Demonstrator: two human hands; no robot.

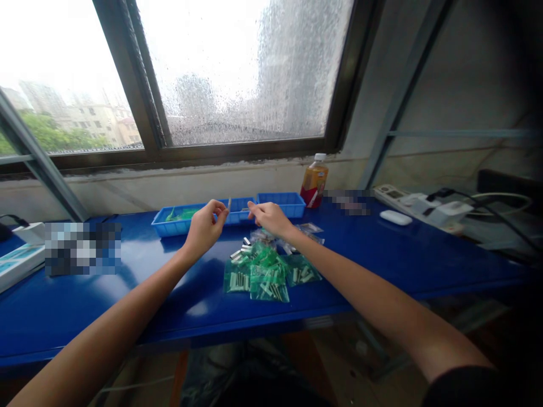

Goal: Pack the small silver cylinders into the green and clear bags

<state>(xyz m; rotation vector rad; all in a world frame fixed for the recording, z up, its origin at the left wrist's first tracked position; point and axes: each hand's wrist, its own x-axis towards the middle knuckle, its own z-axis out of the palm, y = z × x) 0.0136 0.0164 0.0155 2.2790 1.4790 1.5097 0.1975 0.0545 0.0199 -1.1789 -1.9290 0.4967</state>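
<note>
A black fabric sleeve (pixel 462 387) lay nearest the camera, at the end of the bare right forearm (pixel 369 288); the left forearm (pixel 127 308) was bare too. Both reached over a glossy blue tabletop (pixel 139 302) that threw back pale patches of window light.

The left hand (pixel 206 227) pinched a thin, stick-like piece (pixel 229 204) between thumb and fingertips, its narrow end pointing up. The right hand (pixel 269 218) had its fingers curled in and gripped a slim, short rod (pixel 245 210) that stuck out sideways towards the left hand. The two pieces were apart, in front of the blue plastic trays; what they were made of was too small to tell.

Below the hands lay a heap of thin, crinkled green plastic bags (pixel 268 274), see-through enough to show short, straight, silvery pieces inside. Clear bags (pixel 311 228) lay behind them, and a few loose shiny pieces (pixel 236 254) sat at the heap's left edge.

Behind stood a long blue tray (pixel 172 228) with ribbed walls, bright green film (pixel 185 214) in its left part, and a smaller rectangular tray (pixel 282 198). Just beside the latter stood an upright, white-capped bottle (pixel 314 181) of amber, see-through plastic with a red label. A smooth, rounded white case (pixel 396 217) lay further right, near a power strip (pixel 392 195).
</note>
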